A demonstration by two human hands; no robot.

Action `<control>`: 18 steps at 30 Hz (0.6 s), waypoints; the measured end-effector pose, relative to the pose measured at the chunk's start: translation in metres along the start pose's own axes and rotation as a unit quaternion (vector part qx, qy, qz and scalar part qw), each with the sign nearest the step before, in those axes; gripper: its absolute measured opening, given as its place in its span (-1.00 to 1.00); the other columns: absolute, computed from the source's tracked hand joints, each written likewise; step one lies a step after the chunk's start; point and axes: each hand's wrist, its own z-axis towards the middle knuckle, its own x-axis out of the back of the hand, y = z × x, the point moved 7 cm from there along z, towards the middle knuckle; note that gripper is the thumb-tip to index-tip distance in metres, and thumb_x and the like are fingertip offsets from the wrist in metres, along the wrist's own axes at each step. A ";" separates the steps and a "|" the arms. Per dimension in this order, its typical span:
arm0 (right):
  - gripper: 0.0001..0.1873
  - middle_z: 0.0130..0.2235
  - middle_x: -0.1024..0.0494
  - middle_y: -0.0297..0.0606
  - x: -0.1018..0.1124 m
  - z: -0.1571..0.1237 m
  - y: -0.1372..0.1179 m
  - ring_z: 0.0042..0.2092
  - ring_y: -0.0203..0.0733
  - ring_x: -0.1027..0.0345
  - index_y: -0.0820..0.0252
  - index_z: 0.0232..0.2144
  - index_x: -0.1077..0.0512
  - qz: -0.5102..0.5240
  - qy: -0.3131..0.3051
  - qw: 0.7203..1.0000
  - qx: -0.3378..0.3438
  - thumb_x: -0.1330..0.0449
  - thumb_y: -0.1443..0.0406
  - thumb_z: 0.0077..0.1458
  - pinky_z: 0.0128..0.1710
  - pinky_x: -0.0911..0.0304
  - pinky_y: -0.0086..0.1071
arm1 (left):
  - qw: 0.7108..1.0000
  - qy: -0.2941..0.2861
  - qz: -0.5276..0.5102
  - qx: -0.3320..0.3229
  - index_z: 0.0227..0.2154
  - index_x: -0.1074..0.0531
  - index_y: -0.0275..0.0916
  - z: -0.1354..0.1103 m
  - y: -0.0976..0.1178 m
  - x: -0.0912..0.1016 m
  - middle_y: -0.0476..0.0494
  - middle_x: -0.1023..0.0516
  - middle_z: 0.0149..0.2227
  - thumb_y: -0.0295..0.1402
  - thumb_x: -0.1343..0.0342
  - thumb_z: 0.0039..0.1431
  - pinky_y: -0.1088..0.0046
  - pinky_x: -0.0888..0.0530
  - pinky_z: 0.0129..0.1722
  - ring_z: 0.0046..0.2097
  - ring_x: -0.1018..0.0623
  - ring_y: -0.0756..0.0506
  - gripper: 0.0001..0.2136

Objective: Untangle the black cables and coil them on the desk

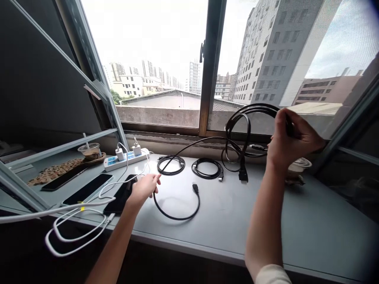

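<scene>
Our right hand (291,138) is raised before the window, fingers closed around a coiled black cable (245,112) that hangs above the counter (237,225). Our left hand (145,187) rests low on the counter, fingers pinching the cable's loose tail (177,217), which curves across the surface. Two small black coils (171,164) lie between our hands, near a white power strip (126,159).

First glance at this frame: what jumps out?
The right hand stands out, raised before the window and gripping a black cable bundle in big loops. Lower left, the left hand pinches a loose black cable that curves across the grey table. Behind it lie small black coils, with a white power strip to their left.
</scene>
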 end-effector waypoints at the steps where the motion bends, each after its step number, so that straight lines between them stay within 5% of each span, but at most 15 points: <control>1: -0.62 -0.36 -0.56 -0.25 0.001 -0.004 -0.009 -0.30 -0.05 -0.48 0.11 -0.19 -0.52 -0.004 0.048 0.999 0.005 -0.10 0.04 0.09 -0.27 -0.38 -0.12 | 1.000 -0.015 0.012 0.007 -0.46 -0.42 -0.22 0.001 -0.002 -0.007 -0.03 -0.53 -0.56 -0.14 0.23 0.23 0.43 -0.25 -0.42 -0.58 -0.46 -0.04 -0.61; 5: -0.74 -0.40 -0.60 -0.28 -0.016 -0.018 -0.046 -0.37 -0.14 -0.49 0.17 -0.35 -0.57 0.029 0.059 0.997 0.040 -0.23 0.12 0.01 -0.30 -0.40 -0.25 | 0.999 0.011 0.041 0.018 -0.54 -0.42 -0.27 0.001 -0.003 -0.020 -0.19 -0.54 -0.50 -0.25 0.11 0.17 0.33 -0.31 -0.30 -0.40 -0.54 -0.18 -0.70; 9: -0.76 -0.40 -0.61 -0.28 -0.031 -0.028 -0.064 -0.38 -0.18 -0.49 0.18 -0.35 -0.57 0.027 0.013 0.998 0.050 -0.23 0.15 0.02 -0.32 -0.40 -0.30 | 0.996 0.079 0.036 -0.016 -0.15 -0.41 -0.29 -0.007 0.015 -0.010 -0.34 -0.54 -0.23 -0.20 0.10 0.19 0.23 -0.33 -0.16 -0.10 -0.49 -0.32 -0.68; 11: -0.76 -0.38 -0.61 -0.29 -0.038 -0.031 -0.067 -0.35 -0.18 -0.49 0.14 -0.35 -0.57 0.014 -0.011 0.999 0.047 -0.22 0.13 0.02 -0.28 -0.41 -0.29 | 0.990 0.119 0.003 -0.072 0.05 -0.27 -0.28 -0.012 0.036 -0.001 -0.35 -0.47 -0.09 -0.14 0.13 0.21 0.25 -0.33 -0.09 -0.02 -0.45 -0.28 -0.57; 15: -0.76 -0.39 -0.60 -0.30 -0.046 -0.038 -0.074 -0.36 -0.19 -0.48 0.12 -0.36 -0.57 0.039 -0.037 0.997 0.051 -0.22 0.11 0.02 -0.29 -0.41 -0.30 | 0.952 0.181 -0.081 -0.234 0.10 -0.22 -0.28 -0.020 0.084 0.013 -0.32 -0.34 0.08 -0.07 0.10 0.20 0.23 -0.25 0.07 0.11 -0.33 -0.25 -0.49; 18: -0.73 -0.37 -0.59 -0.31 -0.053 -0.044 -0.077 -0.37 -0.21 -0.47 0.11 -0.35 -0.56 0.042 -0.054 0.997 0.033 -0.20 0.08 0.03 -0.31 -0.41 -0.30 | 0.944 0.124 -0.145 -0.271 0.04 -0.30 -0.27 -0.016 0.104 0.009 -0.28 -0.49 -0.08 0.00 0.07 0.17 0.23 -0.36 -0.08 -0.02 -0.44 -0.25 -0.48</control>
